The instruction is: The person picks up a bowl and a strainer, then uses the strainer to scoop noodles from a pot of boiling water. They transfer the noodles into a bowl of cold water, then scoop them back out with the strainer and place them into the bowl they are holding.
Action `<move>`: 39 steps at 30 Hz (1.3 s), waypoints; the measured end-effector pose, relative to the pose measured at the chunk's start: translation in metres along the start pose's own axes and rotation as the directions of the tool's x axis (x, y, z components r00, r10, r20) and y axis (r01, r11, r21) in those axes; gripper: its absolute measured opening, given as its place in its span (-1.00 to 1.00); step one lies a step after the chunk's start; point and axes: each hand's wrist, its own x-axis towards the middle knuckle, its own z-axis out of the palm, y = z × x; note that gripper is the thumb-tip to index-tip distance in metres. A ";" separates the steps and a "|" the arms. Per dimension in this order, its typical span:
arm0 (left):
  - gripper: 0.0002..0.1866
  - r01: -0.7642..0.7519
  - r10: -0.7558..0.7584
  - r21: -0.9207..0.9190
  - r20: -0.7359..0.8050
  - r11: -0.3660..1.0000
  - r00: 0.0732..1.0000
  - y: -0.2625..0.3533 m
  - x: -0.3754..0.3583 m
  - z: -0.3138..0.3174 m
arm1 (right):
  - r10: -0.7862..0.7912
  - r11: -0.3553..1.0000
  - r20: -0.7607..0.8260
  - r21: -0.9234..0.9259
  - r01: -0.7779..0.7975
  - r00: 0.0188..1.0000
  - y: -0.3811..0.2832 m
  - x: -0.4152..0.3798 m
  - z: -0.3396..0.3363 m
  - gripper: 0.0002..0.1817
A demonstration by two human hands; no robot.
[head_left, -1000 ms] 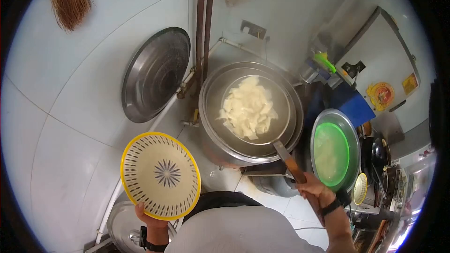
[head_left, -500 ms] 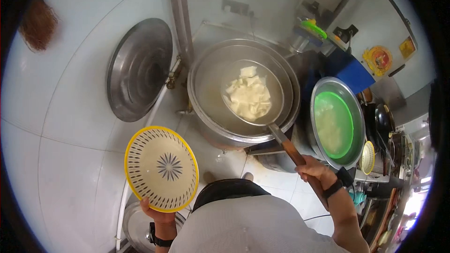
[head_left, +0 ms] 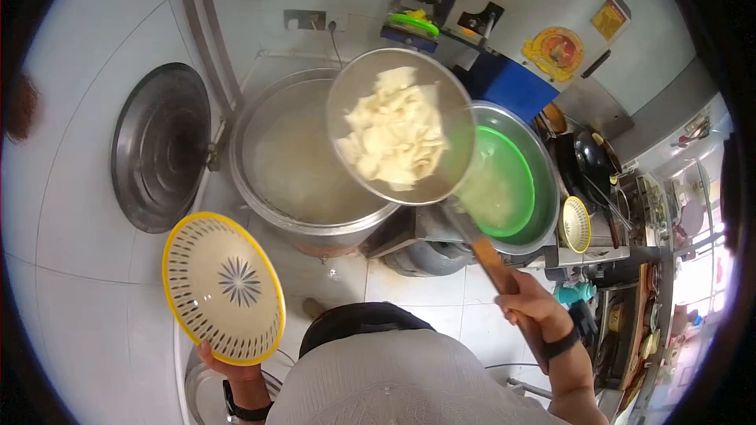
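My right hand (head_left: pixel 534 303) is closed around the wooden handle of a large round metal skimmer (head_left: pixel 339 114). In its bowl lies a heap of pale, flat, folded pieces (head_left: pixel 398 134), perhaps noodle sheets. The skimmer hangs above the gap between a big steaming pot (head_left: pixel 250 189) of cloudy liquid and a metal basin (head_left: pixel 549 189), overlapping the rims of both. A green-rimmed strainer (head_left: pixel 520 224) with pale contents sits inside the basin. With my left hand (head_left: pixel 223 364) I grip the lower edge of a tilted white plastic basket (head_left: pixel 206 260) with a yellow rim and slotted sides.
A round metal lid (head_left: pixel 161 149) leans against the tiled wall at left. Another metal lid or pan (head_left: pixel 206 393) is low by my left wrist. Beyond the basin are a second yellow-rimmed basket (head_left: pixel 577 224), a black wok (head_left: pixel 591 156) and a blue box (head_left: pixel 508 86).
The skimmer with its pale pieces has risen out of the pot and moved right, toward the basin. My view has turned right. The basket stays in my left hand.
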 end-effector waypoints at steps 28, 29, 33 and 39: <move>-0.45 0.180 -0.186 0.054 0.141 0.982 0.972 0.003 -0.068 0.122 | -0.687 0.685 -0.682 -0.723 -0.092 0.252 0.081 -0.089 -0.123 -0.70; -0.45 0.171 -0.176 0.049 0.138 0.984 0.975 0.003 -0.067 0.122 | -0.736 0.640 -0.636 -0.765 -0.067 0.232 0.096 -0.084 -0.129 -0.69; -0.44 0.080 -0.091 0.083 0.143 0.993 0.985 0.005 -0.058 0.104 | -0.759 0.611 -0.588 -0.791 -0.005 0.279 0.097 -0.068 -0.126 -0.66; -0.42 0.034 -0.024 -0.079 0.127 0.996 0.992 0.011 -0.037 0.069 | -0.912 0.260 -0.233 -0.965 0.034 0.337 -0.016 0.013 -0.090 -0.61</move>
